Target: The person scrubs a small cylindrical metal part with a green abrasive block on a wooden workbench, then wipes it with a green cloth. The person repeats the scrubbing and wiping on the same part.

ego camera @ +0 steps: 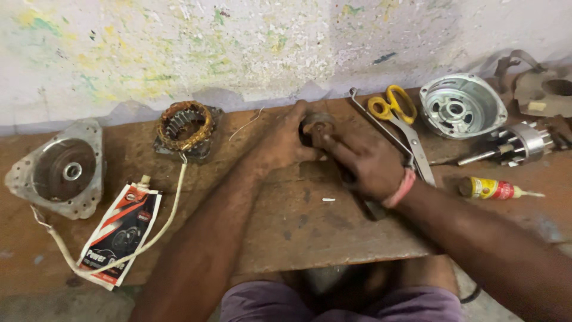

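Both hands meet at small round dark part (316, 128), centre of bench (286, 220), near back wall; left hand (285, 143) cups its left side, right hand (366, 161) fingers pressed on its front; part squarely between hands, neither nearer; axis unclear; scissors (396, 113) just right

Both forearms reach forward and converge at the middle of the view. The left hand (285, 142) is curled, fingers wrapped forward and knuckles up. The right hand (366, 162) lies palm down just beside it, fingers stretched toward the left hand's and touching them, a pink band around its wrist.
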